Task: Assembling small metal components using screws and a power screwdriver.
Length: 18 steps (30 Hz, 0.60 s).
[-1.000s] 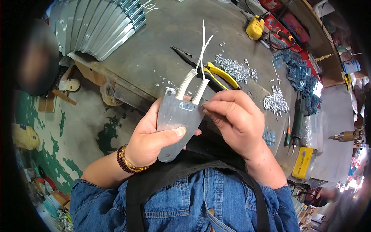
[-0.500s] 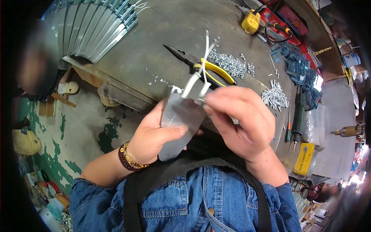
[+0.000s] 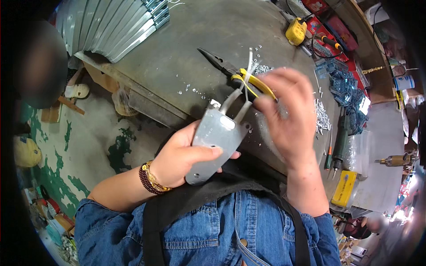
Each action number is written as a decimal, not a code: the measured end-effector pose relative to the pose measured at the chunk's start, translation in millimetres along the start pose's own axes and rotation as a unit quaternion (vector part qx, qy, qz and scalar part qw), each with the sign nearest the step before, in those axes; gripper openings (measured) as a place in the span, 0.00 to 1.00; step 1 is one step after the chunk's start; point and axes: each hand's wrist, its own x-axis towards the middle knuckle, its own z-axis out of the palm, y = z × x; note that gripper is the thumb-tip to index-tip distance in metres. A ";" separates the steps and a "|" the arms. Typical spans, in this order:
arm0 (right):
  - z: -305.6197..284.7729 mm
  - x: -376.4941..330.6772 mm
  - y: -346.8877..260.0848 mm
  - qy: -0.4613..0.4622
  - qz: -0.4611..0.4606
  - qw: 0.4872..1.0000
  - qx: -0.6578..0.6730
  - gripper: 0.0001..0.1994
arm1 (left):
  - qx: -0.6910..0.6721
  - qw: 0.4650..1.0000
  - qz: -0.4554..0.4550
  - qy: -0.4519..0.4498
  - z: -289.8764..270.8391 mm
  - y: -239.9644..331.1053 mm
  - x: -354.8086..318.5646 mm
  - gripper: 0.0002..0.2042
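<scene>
Grey metal plate [image 3: 216, 141] sits in my left hand [image 3: 182, 157], lifted above the near edge of the table [image 3: 177, 53] and in front of my chest. The left grip is closed around it: the thumb lies across the flat face and the other fingers support it from behind, so the plate stays steady and its upper end is free. I judge this hold is chosen so that the other hand can work on the top.

From the upper end two sleeved white wires [image 3: 239, 95] stand up and lean a little to the right. My right hand [image 3: 286, 117] is just beside them, blurred, with the fingers half curled. I cannot tell if this grip has hold of a wire or only touches it; the fingertips are near the wire ends.

Behind the hands, yellow-handled pliers [image 3: 242, 75] lie on the table with the jaws pointing to the left, close enough to reach. Small silver screws [image 3: 321, 117] are spread on the table to the right of them, and some loose ones lie near the plate. Farther right I see a green-handled screwdriver [image 3: 341, 142], a yellow flat box [image 3: 344, 188] and a pile of blue parts [image 3: 344, 82]. A yellow tape measure [image 3: 296, 31] rests at the far side, and a stack of folded grey metal sheets [image 3: 115, 24] lies at the far left corner.
</scene>
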 end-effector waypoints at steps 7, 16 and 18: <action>14.9 -6.2 33.9 -0.188 0.076 0.968 -0.146 0.13 | -0.038 0.998 -0.046 -0.003 -7.3 1.7 -2.7 0.24; -27.7 -21.5 8.2 0.020 0.095 0.995 0.028 0.08 | -0.074 0.995 -0.067 0.000 -17.1 -1.9 -3.6 0.22; -29.0 -40.2 5.1 -0.012 -0.020 0.999 -0.023 0.10 | -0.077 0.995 -0.071 -0.001 -17.3 -3.0 -3.5 0.22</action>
